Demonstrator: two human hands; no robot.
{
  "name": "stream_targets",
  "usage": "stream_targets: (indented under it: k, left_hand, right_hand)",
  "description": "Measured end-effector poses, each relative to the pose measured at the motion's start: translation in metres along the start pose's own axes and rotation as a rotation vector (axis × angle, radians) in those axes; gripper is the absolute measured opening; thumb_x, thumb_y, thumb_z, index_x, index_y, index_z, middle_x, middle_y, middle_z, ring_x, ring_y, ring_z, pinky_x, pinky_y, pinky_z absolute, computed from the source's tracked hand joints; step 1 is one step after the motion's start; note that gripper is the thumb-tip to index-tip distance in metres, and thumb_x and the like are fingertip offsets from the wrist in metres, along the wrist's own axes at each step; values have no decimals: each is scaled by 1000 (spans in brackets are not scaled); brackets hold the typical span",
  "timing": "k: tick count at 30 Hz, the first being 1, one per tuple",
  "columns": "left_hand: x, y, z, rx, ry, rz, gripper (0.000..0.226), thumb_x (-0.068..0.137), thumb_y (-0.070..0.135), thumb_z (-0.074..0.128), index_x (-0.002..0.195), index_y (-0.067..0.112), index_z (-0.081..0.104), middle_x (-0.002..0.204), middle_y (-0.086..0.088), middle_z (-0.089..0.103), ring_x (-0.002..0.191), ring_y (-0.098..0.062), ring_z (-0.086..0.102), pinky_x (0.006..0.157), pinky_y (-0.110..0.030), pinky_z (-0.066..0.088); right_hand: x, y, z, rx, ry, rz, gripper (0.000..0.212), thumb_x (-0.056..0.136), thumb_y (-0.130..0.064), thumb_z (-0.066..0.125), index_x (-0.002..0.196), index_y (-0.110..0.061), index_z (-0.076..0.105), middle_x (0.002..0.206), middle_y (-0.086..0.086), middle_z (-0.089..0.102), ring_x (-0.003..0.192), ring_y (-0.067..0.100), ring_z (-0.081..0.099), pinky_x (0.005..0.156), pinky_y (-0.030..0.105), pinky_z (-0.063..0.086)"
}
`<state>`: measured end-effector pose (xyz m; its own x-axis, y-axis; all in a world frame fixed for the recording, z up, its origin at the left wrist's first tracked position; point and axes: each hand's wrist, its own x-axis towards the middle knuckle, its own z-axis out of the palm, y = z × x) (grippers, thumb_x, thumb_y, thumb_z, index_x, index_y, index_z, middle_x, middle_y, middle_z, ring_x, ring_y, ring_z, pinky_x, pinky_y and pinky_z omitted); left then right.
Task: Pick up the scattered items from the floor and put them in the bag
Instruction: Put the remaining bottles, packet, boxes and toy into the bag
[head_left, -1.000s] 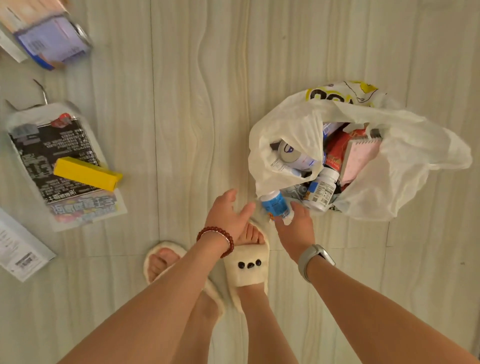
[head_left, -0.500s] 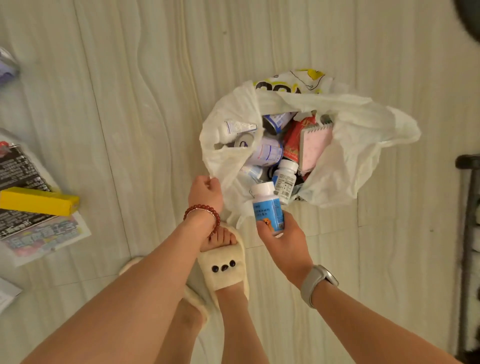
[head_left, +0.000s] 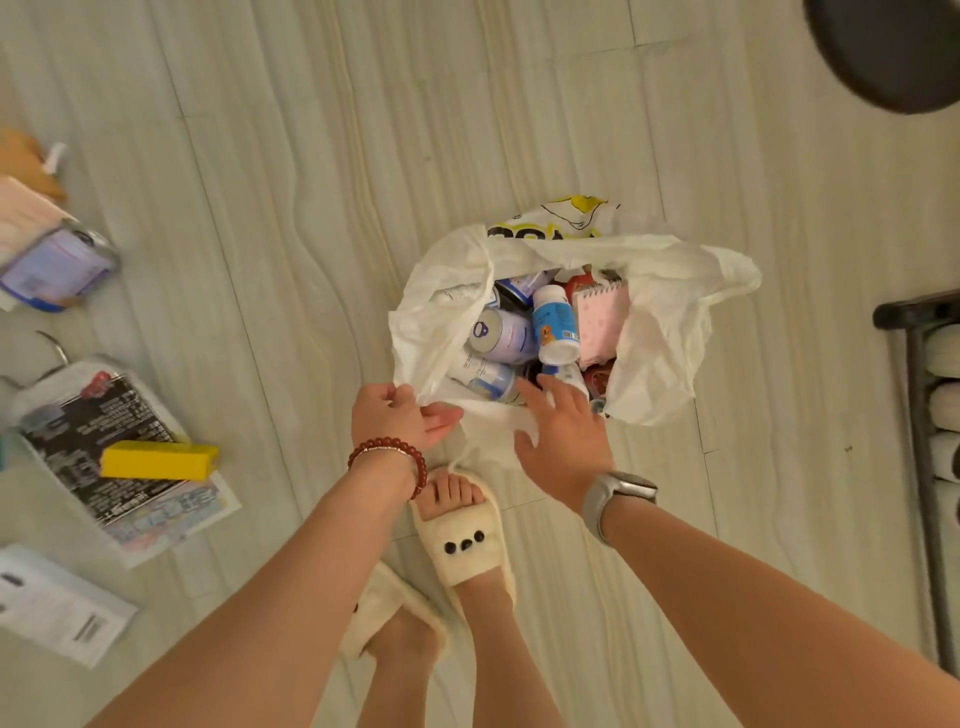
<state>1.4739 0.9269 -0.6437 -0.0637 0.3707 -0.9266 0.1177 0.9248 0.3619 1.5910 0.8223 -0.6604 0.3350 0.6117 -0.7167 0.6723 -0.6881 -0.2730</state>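
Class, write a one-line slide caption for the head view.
Left hand holds the bag open; empty right hand hovers at its mouth, blue bottle inside.

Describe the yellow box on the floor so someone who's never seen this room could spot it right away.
Look left of the white plastic bag, across the pale wood-look floor, to the black-printed newspaper sheet. The long yellow rectangular box lies on top of it. It is the only plain, bright yellow thing among the papers and packets there.
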Motion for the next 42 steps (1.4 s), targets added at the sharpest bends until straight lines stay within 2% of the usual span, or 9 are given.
stream_targets:
  k: [6, 11, 15, 19, 22, 26, 32, 36, 42]
  left_hand:
    - [-19, 1, -16, 110, -4, 26, 3, 97, 7, 36, 100, 6, 38, 60, -10, 55, 36, -10, 60, 56, -31, 55]
    - [-35, 1, -19, 230, -40, 193, 19, 95, 9, 41, 77, 16, 43, 51, -4, 58, 37, -7, 59, 57, -29, 54]
    - [-29, -16, -29, 567, -22, 267, 15, 91, 16, 45, 77, 17, 47, 64, -7, 67, 68, -22, 66, 68, -31, 51]
    - [-19, -24, -47, 717, 62, 151, 16, 89, 18, 47, 92, 8, 59, 93, -13, 69, 92, -29, 62, 79, -30, 47]
    - [-22, -16, -60, 646, 20, 135, 17, 89, 19, 48, 97, 11, 60, 100, -9, 67, 94, -27, 62, 85, -31, 48]
    - [-31, -5, -103, 545, 75, 130, 25, 91, 22, 47, 112, 12, 55, 112, -7, 60, 101, -23, 56, 84, -26, 39]
    - [-41, -7, -211, 425, 325, 178, 26, 91, 15, 45, 115, 8, 53, 116, -12, 59, 106, -26, 55, 85, -28, 38]
    - [-18, -36, -288, 292, 522, 184, 26, 89, 10, 48, 114, 6, 54, 115, -17, 58, 102, -30, 55, 90, -34, 41]
    - [80, -117, -376, 270, 746, 59, 58, 86, 23, 57, 137, 8, 32, 141, -21, 32, 128, -37, 33, 106, -48, 32]
  right_hand:
    - [-17, -3, 9, -142, 93, -173, 23, 81, -5, 56, 103, -6, 63, 96, 14, 67, 92, 34, 62, 80, 38, 45]
    - [-44, 10, -21, -295, 390, -295, 15, 55, -1, 65, 66, -11, 64, 56, 3, 61, 50, 26, 58, 45, 23, 42]
    - [-56, 14, -28, -347, 204, -297, 20, 77, -16, 47, 72, -12, 66, 65, 3, 65, 60, 27, 63, 53, 27, 48]
    - [-44, -14, -25, -335, -109, -149, 28, 91, -15, 40, 109, -17, 62, 112, 5, 65, 106, 27, 56, 85, 30, 39]
    - [-44, -45, -25, -321, -23, -127, 34, 89, -11, 42, 120, -17, 55, 121, 5, 61, 114, 27, 52, 94, 34, 37]
    - [-62, -93, -19, -179, 323, -315, 19, 75, -15, 45, 93, -15, 51, 86, 6, 64, 78, 30, 61, 70, 38, 49]
    - [-76, -184, 19, -176, 99, -617, 28, 78, -23, 37, 103, -18, 48, 99, 4, 63, 93, 20, 53, 71, 37, 52]
    - [-48, -239, 73, -363, -122, -722, 38, 92, -25, 38, 129, -15, 43, 131, 4, 48, 122, 24, 43, 97, 37, 38]
    - [29, -286, 186, -524, -126, -786, 62, 89, -42, 44, 141, -16, 22, 137, 4, 39, 123, 26, 39, 97, 40, 40]
